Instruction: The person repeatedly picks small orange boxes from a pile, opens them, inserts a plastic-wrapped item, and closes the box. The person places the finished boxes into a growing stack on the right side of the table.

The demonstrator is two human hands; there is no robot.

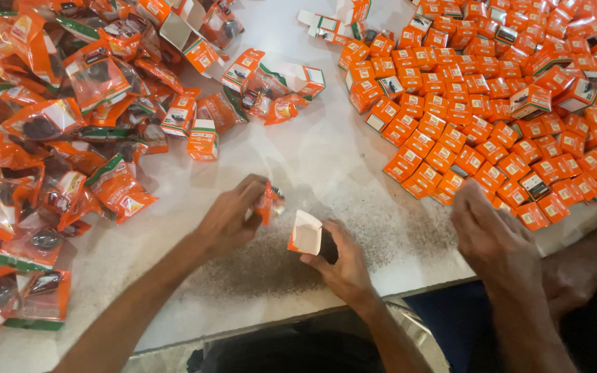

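My left hand pinches a small orange plastic pouch with a dark part inside, just above the white table. My right hand holds a small orange cardboard box with its white flap open, facing the pouch. The pouch and the box are a few centimetres apart, near the table's front edge.
A heap of orange pouches covers the left side. Many closed orange boxes lie packed together at the right and back. Some open boxes lie in the middle back. Another person's hand rests at the right, by the closed boxes.
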